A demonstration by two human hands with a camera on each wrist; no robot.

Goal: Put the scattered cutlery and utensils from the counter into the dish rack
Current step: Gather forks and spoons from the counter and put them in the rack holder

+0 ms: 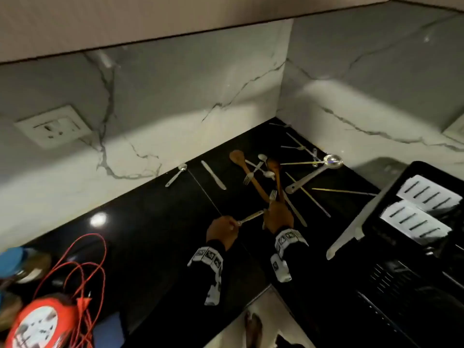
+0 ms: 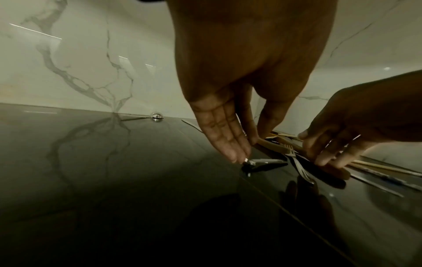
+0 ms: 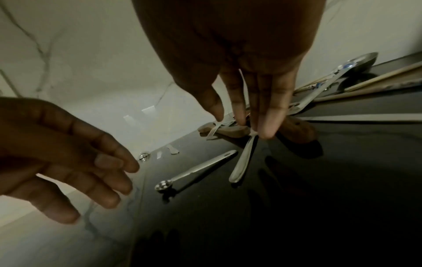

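Cutlery lies scattered on the black counter (image 1: 150, 222) in a corner. My left hand (image 1: 222, 231) hovers with straight fingers right by the bowl end of a small metal measuring spoon (image 1: 251, 217) (image 3: 196, 169) and holds nothing. My right hand (image 1: 277, 214) (image 3: 242, 124) reaches down, its fingertips (image 3: 267, 131) resting on the neck of a steel fork (image 3: 242, 162) (image 2: 301, 168), beside two wooden spoons (image 1: 248, 174). Farther back lie a ladle (image 1: 311, 174), a knife (image 1: 213, 175), a spoon (image 1: 177, 174) and several thin sticks. The black dish rack (image 1: 391, 237) stands at the right.
A long white utensil (image 1: 356, 222) leans on the rack's left edge. White slotted inserts (image 1: 426, 194) sit in the rack. An orange cable reel (image 1: 42, 322) with loose red cable lies at the front left. Marble walls close the corner; a socket (image 1: 52, 126) is on the left wall.
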